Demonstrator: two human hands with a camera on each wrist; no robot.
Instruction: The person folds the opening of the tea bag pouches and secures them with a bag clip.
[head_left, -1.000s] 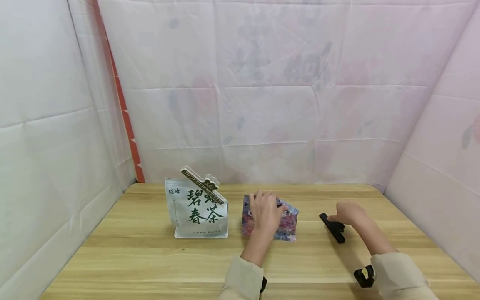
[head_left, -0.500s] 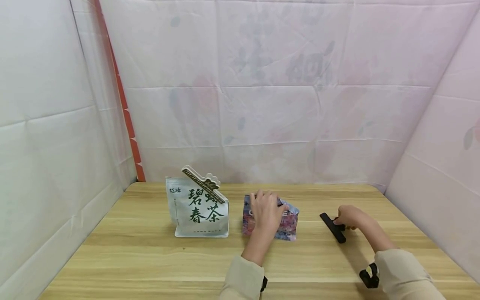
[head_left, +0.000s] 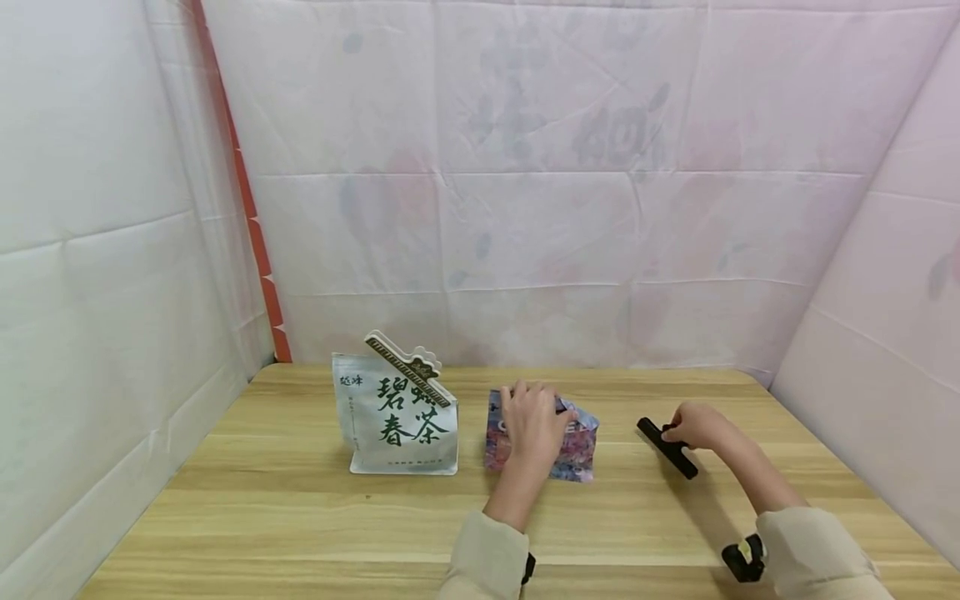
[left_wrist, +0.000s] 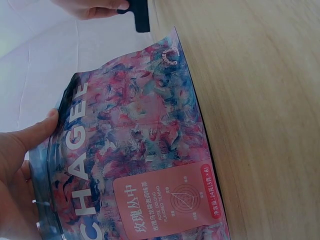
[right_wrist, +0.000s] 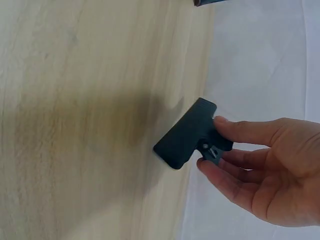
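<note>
My left hand [head_left: 534, 423] grips the top edge of a colourful pink-and-blue tea pouch [left_wrist: 145, 120] marked CHAGEE, thumb on the printed front. The pouch top is folded over, and part of it is hidden behind the fingers. To the right, my right hand [head_left: 703, 428] pinches a black bag clip [right_wrist: 187, 132] by its handles, thumb on one side and fingers on the other. In the right wrist view the clip hangs above the wooden surface, apart from the pouch.
Left of the pouch stands a pale tea bag [head_left: 401, 433] with dark green characters. A cream-and-brown clip [head_left: 412, 368] sits slanted across its top corner. All stand on a wooden table [head_left: 285, 517], with pale cloth walls [head_left: 525, 208] around the back and sides.
My right hand has shifted its hold on the black clip from one side to its handles and raised it slightly. The left hand and pouch have stayed in place.
</note>
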